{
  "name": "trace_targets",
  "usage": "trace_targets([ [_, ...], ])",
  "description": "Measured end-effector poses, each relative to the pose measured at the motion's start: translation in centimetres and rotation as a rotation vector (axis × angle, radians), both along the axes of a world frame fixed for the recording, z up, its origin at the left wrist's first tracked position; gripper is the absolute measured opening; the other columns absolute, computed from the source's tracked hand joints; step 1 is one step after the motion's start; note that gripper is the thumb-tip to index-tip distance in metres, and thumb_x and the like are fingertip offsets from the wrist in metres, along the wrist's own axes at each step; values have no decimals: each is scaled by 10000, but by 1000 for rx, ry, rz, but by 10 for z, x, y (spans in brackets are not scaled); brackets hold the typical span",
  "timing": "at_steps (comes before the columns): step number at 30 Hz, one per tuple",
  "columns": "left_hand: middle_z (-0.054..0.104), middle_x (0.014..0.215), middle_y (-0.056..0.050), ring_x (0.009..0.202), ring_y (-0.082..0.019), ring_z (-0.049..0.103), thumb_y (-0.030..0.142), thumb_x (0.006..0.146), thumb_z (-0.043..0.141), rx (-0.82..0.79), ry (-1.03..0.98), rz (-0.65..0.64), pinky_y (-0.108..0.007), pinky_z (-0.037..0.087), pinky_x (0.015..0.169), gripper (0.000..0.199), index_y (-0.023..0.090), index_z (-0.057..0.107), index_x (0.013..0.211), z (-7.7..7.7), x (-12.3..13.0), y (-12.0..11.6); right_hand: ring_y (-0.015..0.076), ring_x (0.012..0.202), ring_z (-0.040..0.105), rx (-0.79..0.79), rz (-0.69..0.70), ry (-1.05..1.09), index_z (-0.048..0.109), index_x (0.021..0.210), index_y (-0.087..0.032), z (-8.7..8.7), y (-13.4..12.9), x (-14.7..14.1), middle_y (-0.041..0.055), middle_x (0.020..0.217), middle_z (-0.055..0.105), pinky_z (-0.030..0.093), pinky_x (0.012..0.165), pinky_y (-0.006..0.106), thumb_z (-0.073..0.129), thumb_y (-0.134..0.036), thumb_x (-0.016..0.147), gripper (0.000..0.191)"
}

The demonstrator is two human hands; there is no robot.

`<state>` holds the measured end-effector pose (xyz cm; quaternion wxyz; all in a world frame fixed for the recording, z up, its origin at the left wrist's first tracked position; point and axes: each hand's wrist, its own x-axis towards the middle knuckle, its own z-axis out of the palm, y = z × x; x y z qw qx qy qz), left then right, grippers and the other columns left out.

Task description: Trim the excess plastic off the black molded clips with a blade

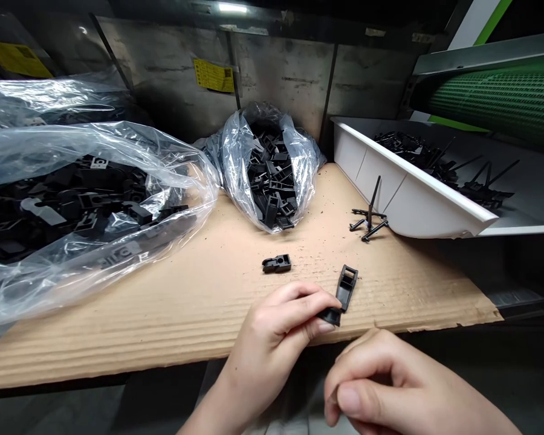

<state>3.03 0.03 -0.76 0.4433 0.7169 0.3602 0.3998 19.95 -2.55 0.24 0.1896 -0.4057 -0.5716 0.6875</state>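
My left hand [283,329] pinches a small black plastic part [330,315] between thumb and fingers, near the front edge of the cardboard. Touching or just beyond it is a longer black part [347,287] with a square opening at its far end; whether the two are joined, I cannot tell. My right hand [372,386] is lower and to the right, its fingers curled and thumb against the index finger; anything between them is hidden. Another black part [276,263] lies on the cardboard beyond my left hand.
Clear bags of black parts stand at the left [86,199] and back centre [272,175]. A white tray [403,187] of thin black pieces is at the right, a branched black piece [369,214] beside it. Cardboard [163,314] covers the surface; a green roller [498,96] is behind.
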Motion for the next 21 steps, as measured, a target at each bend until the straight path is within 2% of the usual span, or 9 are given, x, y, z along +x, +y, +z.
trace_targets([
  [2,595,901,-10,865,-137,550,63,779,517,21,7,3,-182,419,761,200,196,628,878,1,1,0,35,388,334,18,-72,4,637,707,-140,-2,-3,1,-42,477,445,247,374,141,491,-370,787,284],
  [4,597,894,-3,855,-124,555,46,765,528,38,11,2,-164,419,754,205,192,626,871,1,1,0,47,400,365,132,-220,-71,615,703,-153,-5,-4,3,-37,487,462,284,385,149,464,-365,808,280],
  [7,607,897,9,854,-111,562,18,745,538,59,26,25,-145,423,750,236,195,615,881,0,0,-2,87,454,457,516,-434,-264,588,697,-176,-9,-6,4,-17,540,510,367,427,174,462,-314,819,224],
  [9,615,930,9,902,-117,555,19,744,539,98,42,75,-157,419,787,258,201,598,916,-4,-1,-4,100,462,487,714,-472,-327,586,718,-184,-12,-7,2,-14,557,527,402,443,180,458,-266,823,185],
  [10,617,950,6,928,-122,547,22,747,534,128,52,100,-169,414,811,268,204,587,936,-6,-1,-5,100,453,492,756,-470,-332,589,740,-188,-12,-7,1,-15,560,531,411,438,178,451,-248,827,174],
  [15,604,999,-11,954,-136,546,5,758,500,285,85,121,-213,416,852,316,211,549,993,-13,0,-8,91,422,481,752,-449,-324,598,771,-196,-13,-7,-4,-24,555,531,413,401,164,445,-237,830,169],
  [21,617,947,-42,891,-168,581,29,771,497,373,87,89,-233,470,756,265,196,547,970,-11,1,-7,102,458,498,704,-424,-311,593,768,-195,-13,-6,-3,-16,570,533,422,427,175,428,-232,838,183],
])
